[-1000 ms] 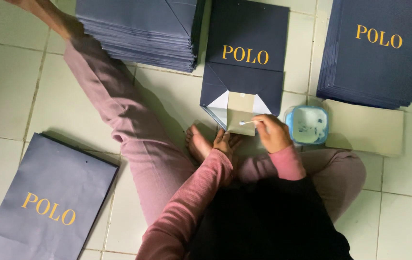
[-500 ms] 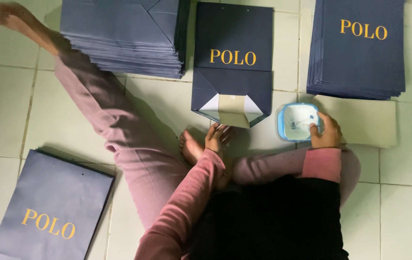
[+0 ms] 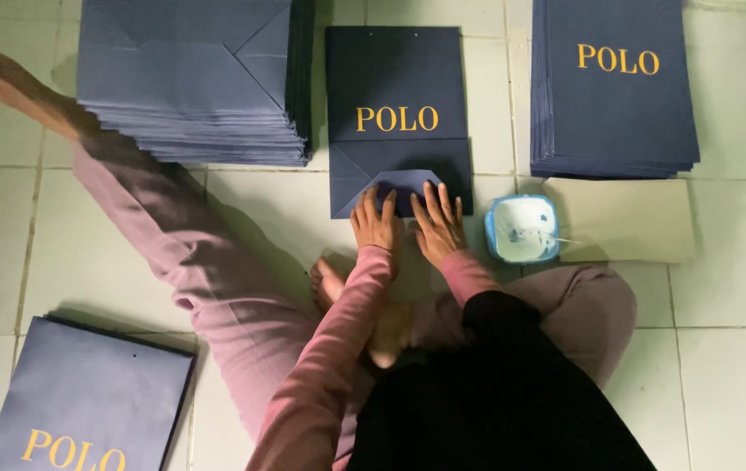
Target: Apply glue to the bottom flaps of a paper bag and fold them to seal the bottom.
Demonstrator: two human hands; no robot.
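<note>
A flat navy paper bag (image 3: 395,87) with gold lettering lies on the tiled floor in front of me. Its bottom flaps are folded shut. My left hand (image 3: 376,221) and my right hand (image 3: 439,225) both press flat on the folded bottom end, fingers spread. A small blue tub (image 3: 523,228) of white paste with a thin stick across it sits just right of my right hand.
Stacks of flat navy bags lie at the back left (image 3: 190,78) and back right (image 3: 613,87). Pale card sheets (image 3: 626,218) lie under the right stack. Another navy bag (image 3: 85,406) rests at the lower left. My legs in pink trousers (image 3: 190,253) stretch across the floor.
The pale open bottom of the bag has been folded shut. My right hand left the tub and joined my left hand pressing on the bag's bottom.
</note>
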